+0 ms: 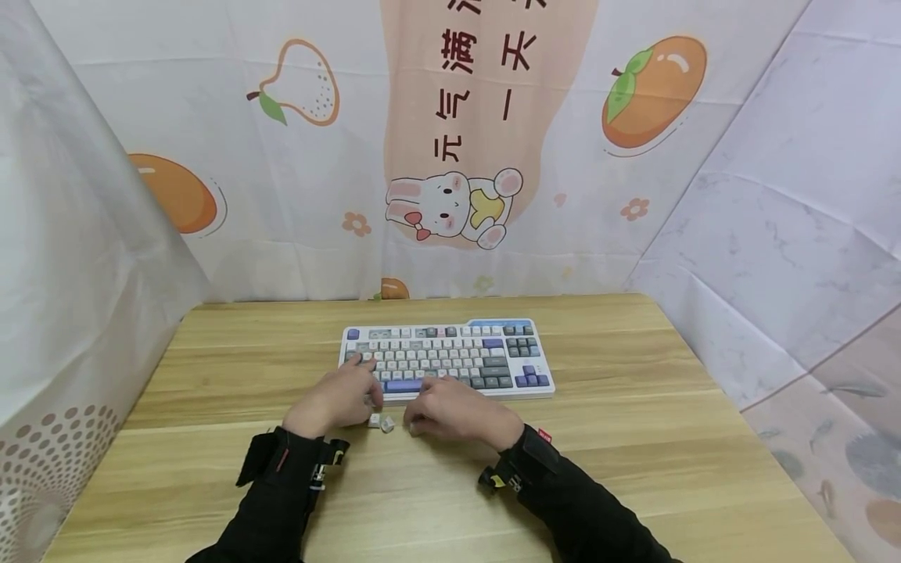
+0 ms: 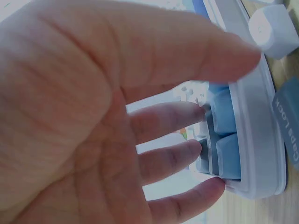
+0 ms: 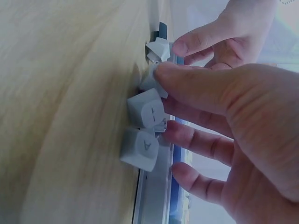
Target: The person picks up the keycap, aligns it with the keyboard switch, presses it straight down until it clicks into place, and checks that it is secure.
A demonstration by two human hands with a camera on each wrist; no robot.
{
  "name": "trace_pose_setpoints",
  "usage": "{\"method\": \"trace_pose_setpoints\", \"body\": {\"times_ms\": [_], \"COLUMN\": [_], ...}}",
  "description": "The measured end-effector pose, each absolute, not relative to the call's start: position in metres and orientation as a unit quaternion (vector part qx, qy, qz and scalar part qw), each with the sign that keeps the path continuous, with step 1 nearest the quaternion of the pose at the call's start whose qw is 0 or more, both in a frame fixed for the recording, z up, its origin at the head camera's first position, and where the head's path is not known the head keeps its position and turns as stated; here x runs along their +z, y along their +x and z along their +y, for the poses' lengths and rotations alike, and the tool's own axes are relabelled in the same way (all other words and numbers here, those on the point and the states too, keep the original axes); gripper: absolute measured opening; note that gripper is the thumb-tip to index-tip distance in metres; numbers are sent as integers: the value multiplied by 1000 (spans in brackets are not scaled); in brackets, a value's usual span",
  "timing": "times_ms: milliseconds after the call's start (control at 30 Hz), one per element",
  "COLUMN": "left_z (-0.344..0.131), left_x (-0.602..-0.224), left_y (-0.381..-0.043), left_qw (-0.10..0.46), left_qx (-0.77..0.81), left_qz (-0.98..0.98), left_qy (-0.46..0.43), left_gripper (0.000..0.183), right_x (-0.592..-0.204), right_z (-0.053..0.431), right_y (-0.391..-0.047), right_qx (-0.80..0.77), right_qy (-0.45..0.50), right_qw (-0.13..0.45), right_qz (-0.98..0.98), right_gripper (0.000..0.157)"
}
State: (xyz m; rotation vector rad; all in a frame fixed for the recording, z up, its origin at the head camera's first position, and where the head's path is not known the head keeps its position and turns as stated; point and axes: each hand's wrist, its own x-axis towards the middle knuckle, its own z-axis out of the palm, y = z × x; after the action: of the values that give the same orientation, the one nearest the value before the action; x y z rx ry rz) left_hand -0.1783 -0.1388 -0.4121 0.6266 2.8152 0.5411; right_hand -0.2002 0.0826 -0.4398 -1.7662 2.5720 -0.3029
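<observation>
When seen from head and wrists, shows loose keycaps (image 1: 387, 424) on table (image 1: 633, 438) between spread left hand (image 1: 339, 399), holding nothing, and half-curled right hand (image 1: 450, 410), of indeterminable grip, nearer keycap lettered A (image 3: 140, 150); runs row roughly along keyboard's (image 1: 429, 356) near long edge.

The bare left grip (image 2: 103, 105), fingers loosely extended, reaches over a white-framed keyboard (image 2: 254, 135) with blue keys. Just past its thumb tip sits a chunky white keycap (image 2: 275, 30); past its fingertips, a blue-grey "Caps Lock" keycap (image 2: 289, 123).
</observation>
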Motion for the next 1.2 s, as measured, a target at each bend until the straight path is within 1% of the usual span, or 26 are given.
{"method": "trace_pose_setpoints", "body": {"times_ms": [200, 400, 467, 600, 767, 900, 967, 1033, 1200], "left_z": [-141, -144, -146, -148, -150, -153, -155, -157, -161], "left_x": [-415, -415, -415, -417, -418, -419, -420, -421, -424], "left_y": [-182, -185, -185, -184, -184, -185, -186, -187, -189], "left_qw": [63, 47, 37, 26, 39, 55, 60, 61, 61], "left_qx": [212, 233, 232, 222, 214, 219, 220, 221, 222], "left_qz": [950, 948, 950, 957, 964, 964, 963, 961, 958], "left_qy": [222, 211, 206, 186, 152, 144, 147, 155, 168], "left_gripper": [27, 23, 25, 39, 57, 60, 60, 60, 61], "right_x": [-441, -441, -440, -434, -429, -431, -432, -434, -432], "right_z": [84, 88, 92, 99, 95, 89, 88, 89, 96], "right_y": [-203, -206, -209, -212, -209, -205, -203, -204, -205], "right_qx": [-92, -115, -132, -138, -108, -91, -86, -84, -103], "right_qy": [-585, -583, -572, -547, -560, -575, -575, -569, -543], "right_qw": [-13, -18, -23, -36, -31, -21, -13, 0, 51], "right_qz": [806, 804, 809, 825, 821, 813, 814, 818, 832], "right_gripper": [14, 18, 20, 25, 38, 34, 29, 27, 27]}}
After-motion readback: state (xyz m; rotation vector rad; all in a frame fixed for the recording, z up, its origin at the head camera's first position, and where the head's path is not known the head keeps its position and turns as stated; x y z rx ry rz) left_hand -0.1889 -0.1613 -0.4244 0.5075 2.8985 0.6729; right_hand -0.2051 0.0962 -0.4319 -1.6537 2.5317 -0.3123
